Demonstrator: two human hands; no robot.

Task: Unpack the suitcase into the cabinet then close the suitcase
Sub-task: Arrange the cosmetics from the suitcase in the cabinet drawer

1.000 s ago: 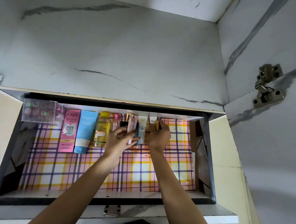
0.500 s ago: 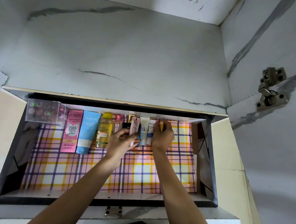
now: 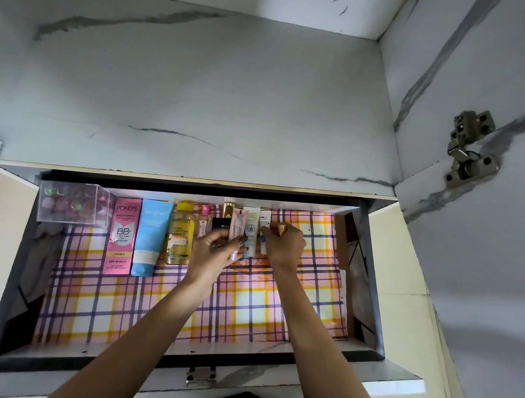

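Note:
Both hands reach into an open cabinet drawer [image 3: 371, 268] lined with pink, yellow and purple plaid paper. My left hand [image 3: 214, 251] pinches a pale pink tube [image 3: 237, 226] upright in the row of toiletries at the drawer's back. My right hand [image 3: 284, 245] grips a small gold-capped item [image 3: 281, 229] just right of two white tubes [image 3: 253, 229]. Further left in the row stand a pink Pond's tube [image 3: 122, 235], a blue tube [image 3: 151, 234], a yellow Garnier bottle [image 3: 180, 233] and a dark box [image 3: 222, 225]. The suitcase is out of view.
A clear plastic box of small round items [image 3: 73, 202] sits in the drawer's back left corner. A marble-patterned shelf [image 3: 199, 101] overhangs the drawer's back. A metal hinge [image 3: 470, 148] is on the right wall. A latch [image 3: 200, 376] is on the drawer's front edge.
Both hands have stayed at the back row. The right hand has shifted slightly right with the gold-capped item; the left keeps holding the pink tube.

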